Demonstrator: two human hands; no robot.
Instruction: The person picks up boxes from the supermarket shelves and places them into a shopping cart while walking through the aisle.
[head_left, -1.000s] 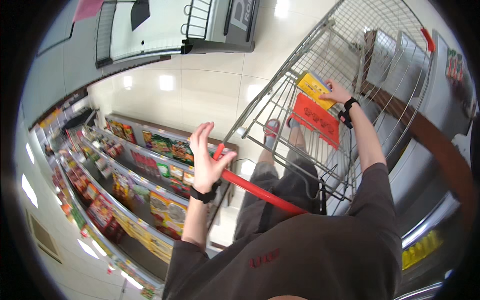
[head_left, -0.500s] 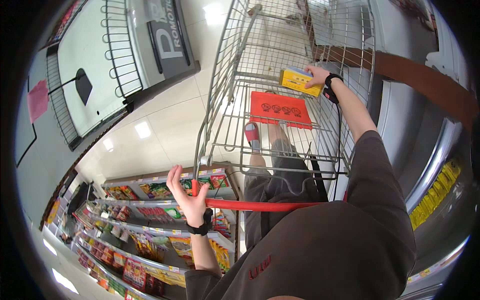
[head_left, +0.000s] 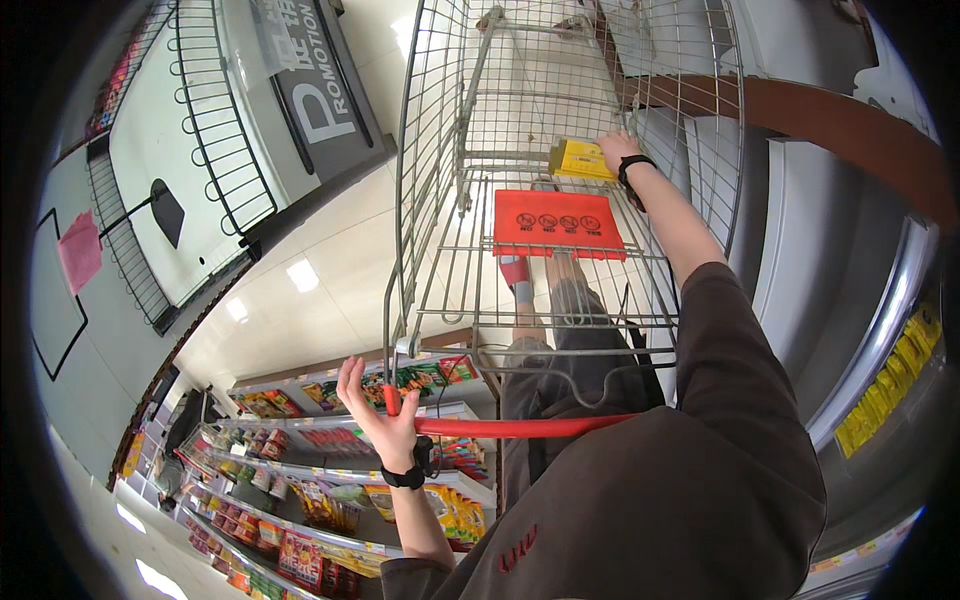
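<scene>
A wire shopping cart (head_left: 425, 130) with a red handle bar (head_left: 520, 428) stands in front of me. At the handle's left corner, my left hand (head_left: 382, 415) rests with fingers stretched out and thumb apart, not wrapped around the bar. My right hand (head_left: 618, 152) reaches into the basket and grips a yellow box (head_left: 580, 160) by its right end. The box is above the wire floor of the cart; whether it touches the wires I cannot tell. On the fold-down seat lies a red panel (head_left: 560, 224) with round printed symbols, just nearer than the box.
Shelves with colourful snack packets (head_left: 320, 500) run along the lower left. To the upper left stands a white display counter (head_left: 165, 150) with wire racks. A metal-edged case (head_left: 880, 320) with yellow packets (head_left: 890, 390) borders the right. My legs show below the cart.
The yellow box in my right hand has moved a little left and farther into the cart. My left hand stays by the handle's corner. The whole view has shifted slightly.
</scene>
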